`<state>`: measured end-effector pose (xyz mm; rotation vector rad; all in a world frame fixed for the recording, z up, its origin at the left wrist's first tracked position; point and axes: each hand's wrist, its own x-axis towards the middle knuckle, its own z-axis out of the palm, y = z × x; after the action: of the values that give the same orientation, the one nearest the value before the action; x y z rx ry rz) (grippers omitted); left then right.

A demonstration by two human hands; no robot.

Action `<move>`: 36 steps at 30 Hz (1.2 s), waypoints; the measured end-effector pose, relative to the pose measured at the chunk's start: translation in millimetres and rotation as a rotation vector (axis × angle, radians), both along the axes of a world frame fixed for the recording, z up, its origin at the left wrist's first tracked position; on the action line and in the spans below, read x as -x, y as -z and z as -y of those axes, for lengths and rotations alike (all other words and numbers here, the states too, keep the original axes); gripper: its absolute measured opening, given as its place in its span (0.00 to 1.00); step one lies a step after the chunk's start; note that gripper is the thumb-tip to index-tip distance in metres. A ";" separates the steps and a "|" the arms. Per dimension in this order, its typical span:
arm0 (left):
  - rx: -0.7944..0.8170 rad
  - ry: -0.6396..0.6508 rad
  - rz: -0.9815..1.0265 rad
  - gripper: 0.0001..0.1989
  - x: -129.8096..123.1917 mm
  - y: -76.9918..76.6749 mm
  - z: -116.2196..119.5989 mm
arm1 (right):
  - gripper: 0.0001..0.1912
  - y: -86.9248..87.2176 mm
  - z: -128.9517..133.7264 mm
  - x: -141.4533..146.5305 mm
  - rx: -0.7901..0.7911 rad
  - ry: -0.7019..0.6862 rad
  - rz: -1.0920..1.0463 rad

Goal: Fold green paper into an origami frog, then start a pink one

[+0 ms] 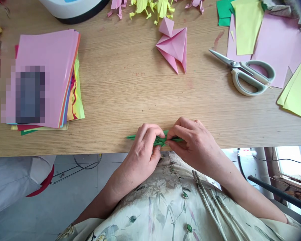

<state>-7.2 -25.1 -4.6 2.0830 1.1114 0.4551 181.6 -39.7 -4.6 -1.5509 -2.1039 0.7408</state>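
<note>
My left hand (pixel 144 145) and my right hand (pixel 193 142) meet at the near edge of the wooden table (pixel 130 87). Together they pinch a narrow folded green paper piece (pixel 158 140), long and pointed, lying flat along the edge. Its left tip sticks out past my left fingers; the middle and right end are mostly hidden under my fingers. A folded pink paper shape (pixel 174 45) lies farther back in the middle of the table.
A stack of coloured paper squares (pixel 48 77), pink on top, lies at the left. Grey-handled scissors (pixel 245 72) rest at the right on loose pink and yellow sheets (pixel 266 30). Small yellow and pink folded figures (pixel 150 6) line the far edge beside a white appliance base (pixel 72 10).
</note>
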 end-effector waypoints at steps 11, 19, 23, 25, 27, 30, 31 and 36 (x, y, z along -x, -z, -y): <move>0.035 0.061 0.023 0.14 5.2 -4.4 -3.0 | 0.06 4.6 3.8 1.7 -0.048 0.009 0.005; 0.003 -0.017 0.022 0.13 -2.4 -0.5 2.1 | 0.05 2.2 4.2 -0.9 -0.011 -0.014 -0.017; 0.010 -0.013 0.032 0.13 -2.1 -1.7 0.6 | 0.06 -0.3 4.5 -2.8 0.010 -0.029 -0.039; 0.008 0.001 0.039 0.13 -1.6 -1.9 -0.5 | 0.06 -0.5 4.8 -3.3 0.004 -0.031 -0.037; -0.004 -0.003 0.040 0.14 -1.7 -1.5 -1.0 | 0.06 -0.3 5.3 -3.7 0.002 -0.038 -0.037; -0.018 -0.022 0.034 0.16 -2.8 -0.5 -0.5 | 0.05 0.1 6.0 -4.4 -0.001 -0.053 -0.045; -0.017 -0.025 0.033 0.17 -3.3 -0.3 -0.3 | 0.05 0.2 6.2 -4.6 -0.001 -0.059 -0.050; 0.007 -0.024 0.029 0.19 -5.1 -2.1 -0.9 | 0.07 0.3 6.8 -4.3 -0.006 -0.070 -0.066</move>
<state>-2.1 -24.3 -2.5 2.0525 1.1203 0.4904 185.9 -46.5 -4.9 -1.4356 -2.1194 0.7986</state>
